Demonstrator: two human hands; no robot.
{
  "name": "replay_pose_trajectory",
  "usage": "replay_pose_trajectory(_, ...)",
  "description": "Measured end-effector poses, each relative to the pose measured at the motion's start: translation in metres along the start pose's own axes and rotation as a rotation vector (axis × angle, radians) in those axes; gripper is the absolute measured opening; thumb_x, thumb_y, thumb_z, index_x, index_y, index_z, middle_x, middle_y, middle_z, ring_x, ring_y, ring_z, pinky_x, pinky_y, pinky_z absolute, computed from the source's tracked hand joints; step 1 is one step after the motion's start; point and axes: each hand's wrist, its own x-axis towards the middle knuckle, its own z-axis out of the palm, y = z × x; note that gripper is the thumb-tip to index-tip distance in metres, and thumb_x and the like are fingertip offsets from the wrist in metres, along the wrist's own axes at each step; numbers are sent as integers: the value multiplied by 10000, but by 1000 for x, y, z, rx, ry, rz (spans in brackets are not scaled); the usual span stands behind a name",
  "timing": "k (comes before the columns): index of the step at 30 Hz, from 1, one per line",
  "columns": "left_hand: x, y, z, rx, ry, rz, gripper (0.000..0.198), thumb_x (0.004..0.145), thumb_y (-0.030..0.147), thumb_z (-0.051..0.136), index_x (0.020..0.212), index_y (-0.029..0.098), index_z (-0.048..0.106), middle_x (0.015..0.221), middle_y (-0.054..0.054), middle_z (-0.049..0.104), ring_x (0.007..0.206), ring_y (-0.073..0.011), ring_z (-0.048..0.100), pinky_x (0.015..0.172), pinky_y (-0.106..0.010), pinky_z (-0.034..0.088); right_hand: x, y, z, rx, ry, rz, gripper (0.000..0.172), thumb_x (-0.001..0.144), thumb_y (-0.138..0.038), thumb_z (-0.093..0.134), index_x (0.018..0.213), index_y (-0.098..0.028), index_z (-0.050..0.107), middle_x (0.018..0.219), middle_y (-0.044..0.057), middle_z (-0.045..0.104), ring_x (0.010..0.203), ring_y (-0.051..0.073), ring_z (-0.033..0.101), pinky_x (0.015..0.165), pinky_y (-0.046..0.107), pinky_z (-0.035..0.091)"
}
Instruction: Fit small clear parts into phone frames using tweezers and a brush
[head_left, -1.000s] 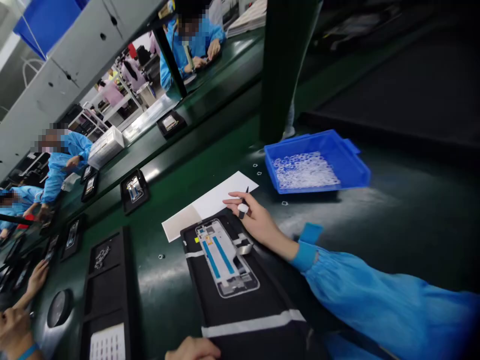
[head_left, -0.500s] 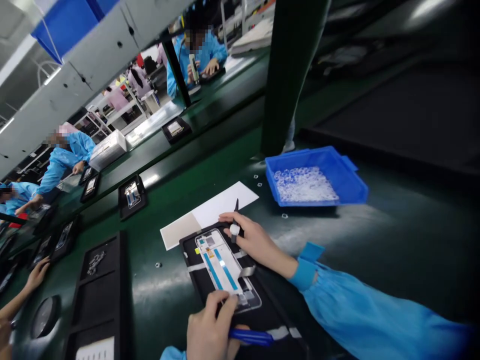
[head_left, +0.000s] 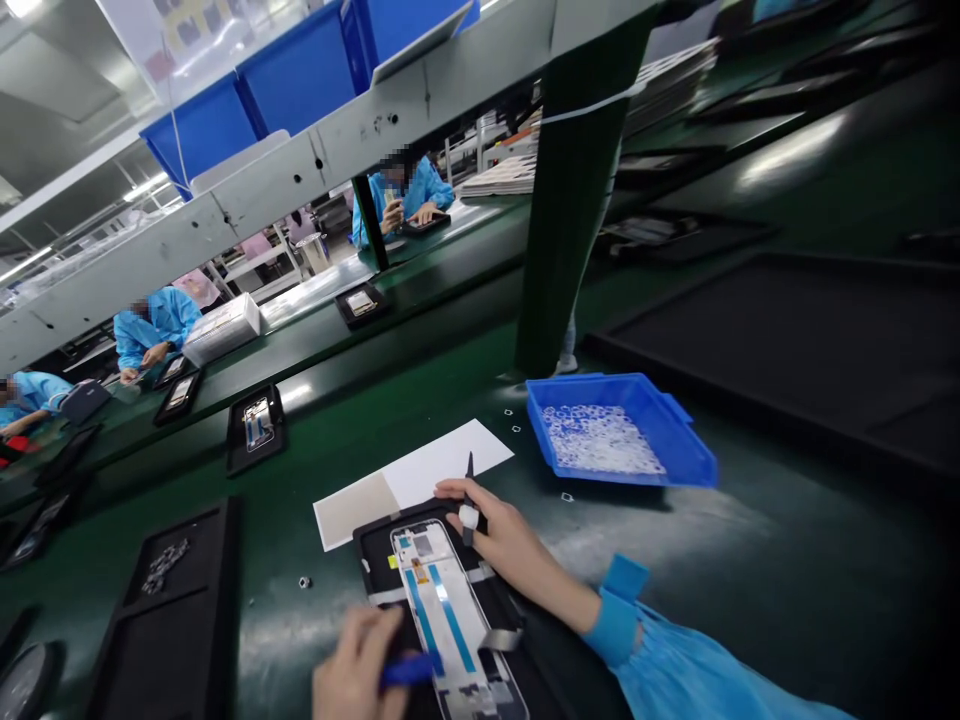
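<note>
A phone frame (head_left: 457, 625) with blue strips lies in a black holder (head_left: 379, 548), held by pale bands. My left hand (head_left: 360, 665), blurred, is closed around a blue stick-like tool (head_left: 409, 669) at the left edge of the phone frame. Its tip is over or touching the frame; I cannot tell which. My right hand (head_left: 510, 540) rests by the holder's upper right corner, its fingers closed on black tweezers (head_left: 470, 468) that point away from me. A white piece (head_left: 469, 517) sits at those fingers. A grey flap (head_left: 500, 640) sticks up on the frame's right.
Beyond the holder lies a white card (head_left: 442, 465). A blue bin (head_left: 697, 455) of small clear pieces stands right, with several loose pieces nearby. A black compartment tray (head_left: 225, 590) is at left. A green post (head_left: 562, 220) rises behind. Co-workers in blue (head_left: 161, 320) sit across the bench.
The view has tilted up, so the scene sits lower. My left hand has moved left with the blue tool, from the frame's lower part to its left edge. My right hand keeps its place.
</note>
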Motion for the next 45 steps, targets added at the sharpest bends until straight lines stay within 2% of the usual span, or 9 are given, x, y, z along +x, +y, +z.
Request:
replay_pose_trajectory(2, 3, -24, -13, 105, 73, -181, 398, 889, 163, 474, 1233, 296, 623, 1120, -53, 655, 811, -153, 704, 581, -174, 546, 0, -1, 0, -5, -4, 5, 285, 810, -302, 529, 1076, -232, 601, 1082, 88, 718, 1050, 263, 658, 916, 421, 505)
replay_pose_trajectory(4, 4, -44, -21, 242, 86, -331, 353, 939, 217, 442, 1222, 291, 639, 1123, -57, 649, 695, -141, 684, 487, -187, 495, 1, -2, -1, -8, -11, 9, 289, 807, -304, 531, 1078, -235, 602, 1074, 89, 721, 1045, 265, 660, 915, 421, 507)
replay_pose_trajectory(7, -1, -61, -22, 348, 49, -425, 325, 951, 265, 470, 1217, 305, 654, 1105, -54, 648, 617, -131, 654, 430, -192, 428, 1, -2, -2, -10, -13, 17, 295, 811, -319, 537, 1089, -246, 604, 1082, 86, 720, 1044, 268, 663, 898, 419, 518)
replay_pose_trajectory(13, -9, -69, -8, 335, 15, -421, 357, 930, 169, 464, 1172, 334, 671, 1085, -30, 654, 709, -135, 677, 471, -175, 441, 0, -1, -2, -15, -14, 11, 283, 827, -332, 532, 1090, -257, 608, 1079, 80, 720, 1053, 270, 662, 904, 422, 519)
replay_pose_trajectory(19, -1, -72, -13, 406, 47, -443, 382, 946, 213, 440, 1271, 308, 618, 1117, -57, 638, 735, -156, 677, 460, -188, 442, 1, 0, -1, -21, -12, 6, 277, 829, -336, 525, 1083, -255, 601, 1081, 80, 718, 1052, 266, 662, 905, 417, 518)
replay_pose_trajectory(29, -1, -76, -14, 424, -9, -445, 417, 921, 98, 461, 1245, 287, 643, 1156, -36, 661, 750, -156, 692, 541, -212, 501, 1, 1, 0, -13, -10, 3, 288, 825, -324, 529, 1090, -243, 607, 1086, 88, 717, 1056, 267, 662, 915, 418, 517)
replay_pose_trajectory(34, -2, -76, -17, 406, 32, -419, 393, 897, 92, 506, 1200, 285, 668, 1162, -32, 676, 825, -179, 706, 593, -220, 527, 1, 0, -1, -4, -14, 6, 299, 821, -320, 535, 1100, -243, 609, 1090, 91, 715, 1059, 274, 659, 927, 431, 508)
replay_pose_trajectory(39, -3, -76, -16, 459, 110, -369, 355, 903, 87, 510, 1152, 267, 688, 1128, -12, 700, 803, -149, 706, 597, -192, 516, 0, -4, -3, -13, -25, 20, 293, 840, -337, 531, 1112, -255, 603, 1109, 89, 708, 1078, 272, 650, 914, 425, 516)
replay_pose_trajectory(45, -6, -87, -13, 496, 162, -220, 300, 923, 122, 509, 1138, 244, 680, 1092, -9, 716, 782, -141, 717, 560, -186, 515, 0, -4, -2, -17, -21, 9, 287, 837, -334, 529, 1098, -245, 606, 1108, 93, 713, 1072, 276, 658, 914, 427, 518)
